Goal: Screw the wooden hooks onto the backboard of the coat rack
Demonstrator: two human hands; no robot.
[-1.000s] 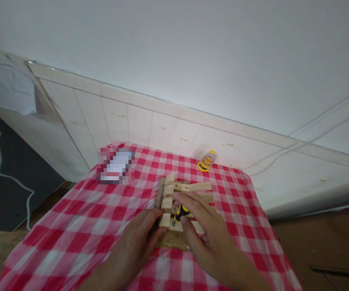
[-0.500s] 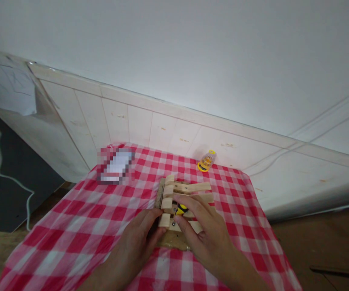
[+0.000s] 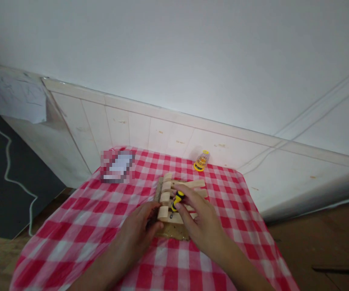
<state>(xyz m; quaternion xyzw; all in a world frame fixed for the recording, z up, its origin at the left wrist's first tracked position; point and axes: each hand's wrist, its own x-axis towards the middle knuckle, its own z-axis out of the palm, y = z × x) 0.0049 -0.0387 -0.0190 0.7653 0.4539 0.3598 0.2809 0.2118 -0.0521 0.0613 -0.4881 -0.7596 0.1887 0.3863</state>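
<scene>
A small wooden frame of slats lies in the middle of a red and white checked tablecloth. My left hand presses against the frame's near left corner, fingers curled against it. My right hand is closed round a short yellow and black screwdriver, whose tip points down onto a slat near the frame's left side.
A yellow-capped clear case lies at the cloth's far edge by the wall. A blurred flat item rests at the far left corner. A dark panel with a pale cord stands to the left. Wooden floor shows at right.
The view has shifted slightly, so everything sits a little higher in the picture. My right hand has turned round the screwdriver, showing more of its handle. My left hand stays against the frame.
</scene>
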